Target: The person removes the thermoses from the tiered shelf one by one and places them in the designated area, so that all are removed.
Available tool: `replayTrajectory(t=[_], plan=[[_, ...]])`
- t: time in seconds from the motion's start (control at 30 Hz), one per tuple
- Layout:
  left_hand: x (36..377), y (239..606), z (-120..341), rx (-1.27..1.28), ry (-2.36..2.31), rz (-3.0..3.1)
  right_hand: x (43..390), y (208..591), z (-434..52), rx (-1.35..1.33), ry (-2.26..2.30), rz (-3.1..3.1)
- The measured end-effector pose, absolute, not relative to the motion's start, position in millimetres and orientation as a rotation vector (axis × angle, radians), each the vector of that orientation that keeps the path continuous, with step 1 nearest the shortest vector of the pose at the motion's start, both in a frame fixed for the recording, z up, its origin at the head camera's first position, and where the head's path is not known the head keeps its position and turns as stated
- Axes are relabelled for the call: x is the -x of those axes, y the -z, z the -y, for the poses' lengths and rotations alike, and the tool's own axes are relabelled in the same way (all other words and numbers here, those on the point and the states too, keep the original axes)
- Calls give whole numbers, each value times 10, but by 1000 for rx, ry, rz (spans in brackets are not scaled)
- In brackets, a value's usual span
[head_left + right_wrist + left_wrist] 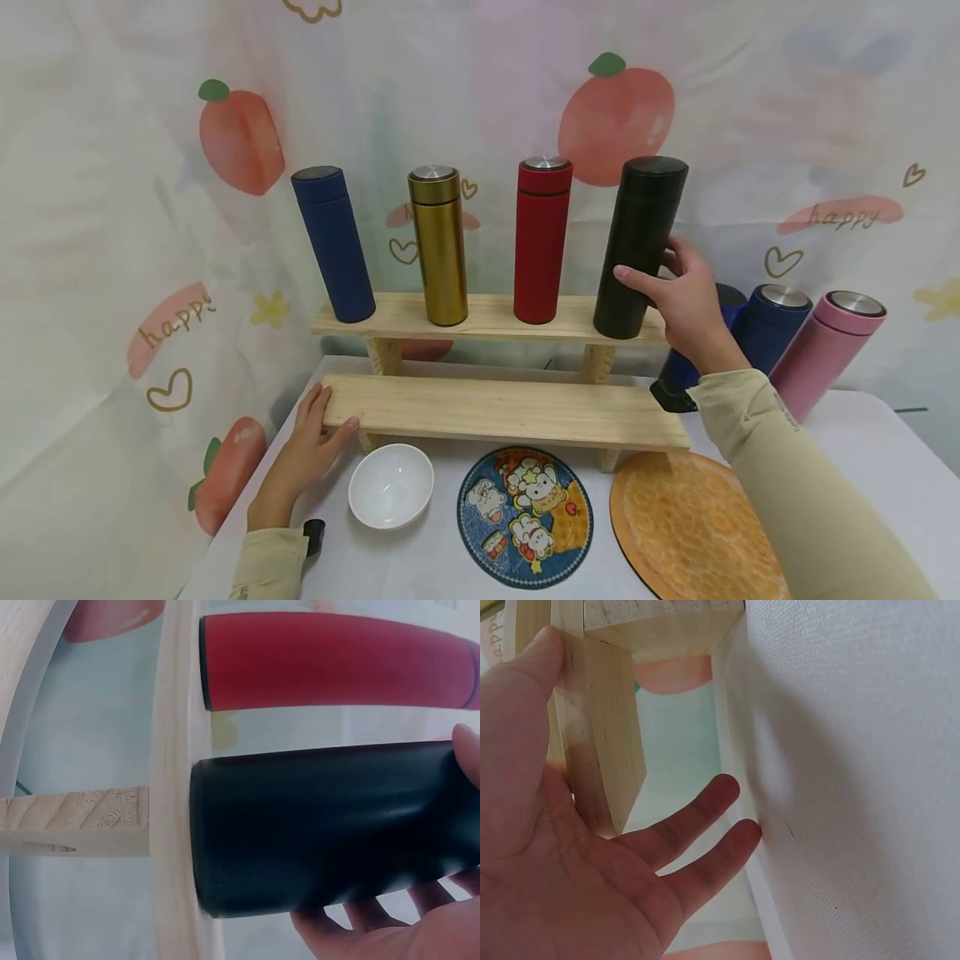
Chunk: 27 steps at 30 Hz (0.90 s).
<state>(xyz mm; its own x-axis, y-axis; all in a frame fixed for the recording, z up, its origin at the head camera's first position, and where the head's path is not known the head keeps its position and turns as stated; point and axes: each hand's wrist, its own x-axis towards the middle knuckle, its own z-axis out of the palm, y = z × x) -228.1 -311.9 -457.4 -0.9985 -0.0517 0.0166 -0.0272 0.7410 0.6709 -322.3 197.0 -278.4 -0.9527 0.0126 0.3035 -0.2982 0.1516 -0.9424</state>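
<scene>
A two-step wooden rack stands on the white table. On its upper shelf [487,315] stand a blue flask [333,246], a gold flask [438,246], a red flask [542,242] and a black flask [641,242]. My right hand [675,287] grips the black flask at mid-height, and its base sits on the shelf's right end. In the right wrist view my fingers [390,930] wrap under the black flask [322,825], with the red flask [337,660] beside it. My left hand [318,429] rests on the left end of the lower shelf [510,408], with its fingers [705,810] straight.
A white bowl [391,486], a round cartoon mat [525,517] and an orange mat [690,525] lie in front of the rack. Two navy flasks [772,329] and a pink flask [825,350] stand at the right, behind my arm. A printed cloth backdrop hangs close behind.
</scene>
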Motion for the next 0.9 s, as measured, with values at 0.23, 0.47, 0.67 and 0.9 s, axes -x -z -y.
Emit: replayTrajectory(t=[0.23,0.47,0.67,0.9], plan=[[2267,4577,3104,-77,1100,2918,3023,2764,-2026,-294,-1902,2101],[2261,4568,3095,-77,1091,2913,2824,2695,-2084,-322,-1970,1958],[2263,4586,3111,-72,1079,2903,2701,2696,-2160,-309,-1956,1932],[2273,4600,3117,-12,1098,2858,2593,2748,-2311,-263,-1926,1941]])
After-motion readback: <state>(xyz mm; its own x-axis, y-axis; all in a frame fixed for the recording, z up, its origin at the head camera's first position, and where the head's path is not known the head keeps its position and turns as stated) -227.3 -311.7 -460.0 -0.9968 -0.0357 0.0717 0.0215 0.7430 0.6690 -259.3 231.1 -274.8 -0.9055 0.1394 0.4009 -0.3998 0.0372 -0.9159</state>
